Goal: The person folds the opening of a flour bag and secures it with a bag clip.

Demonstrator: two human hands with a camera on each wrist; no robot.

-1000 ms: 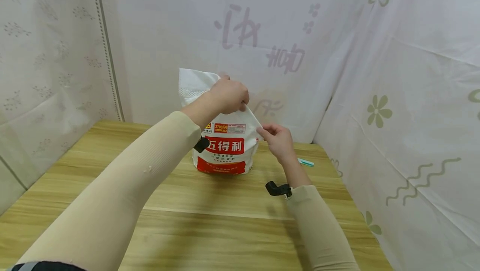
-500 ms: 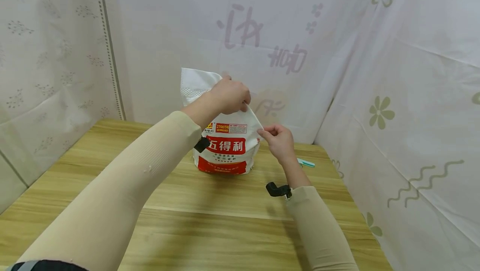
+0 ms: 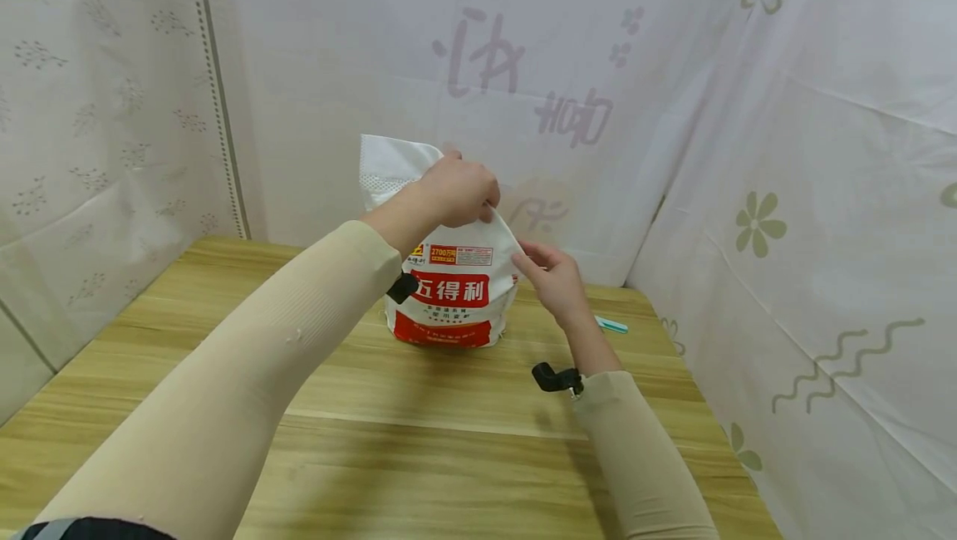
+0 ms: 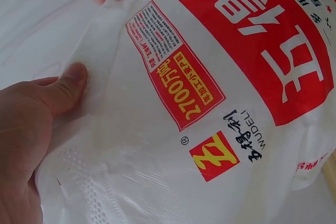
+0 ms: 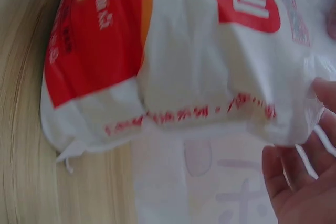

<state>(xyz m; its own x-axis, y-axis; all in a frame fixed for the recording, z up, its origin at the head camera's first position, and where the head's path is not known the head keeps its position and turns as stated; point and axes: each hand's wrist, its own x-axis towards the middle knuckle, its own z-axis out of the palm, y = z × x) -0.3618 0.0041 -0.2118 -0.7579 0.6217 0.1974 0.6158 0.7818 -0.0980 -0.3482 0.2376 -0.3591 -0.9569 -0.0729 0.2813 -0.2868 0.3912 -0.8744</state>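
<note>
i see my left hand point(image 3: 458, 189) up at the top of the bag point(image 3: 452, 295), fingers curled over and pinching the white upper edge; in the left wrist view the thumb point(image 4: 65, 88) presses flat on the plastic just beside the red label. the bag stands upright on the counter point(image 3: 419, 407), mid-way back, with its loose top flap rising toward 11 o'clock from that hand. my right hand point(image 3: 555, 278) sits at 3 o'clock of the bag, touching its upper right shoulder, thumb and fingers pinching the plastic there. from the right wrist view the bag lies at 10 o'clock of the fingers point(image 5: 294, 192). a small teal thing point(image 3: 611, 324) lies on the counter at 4 o'clock of the right hand.
</note>
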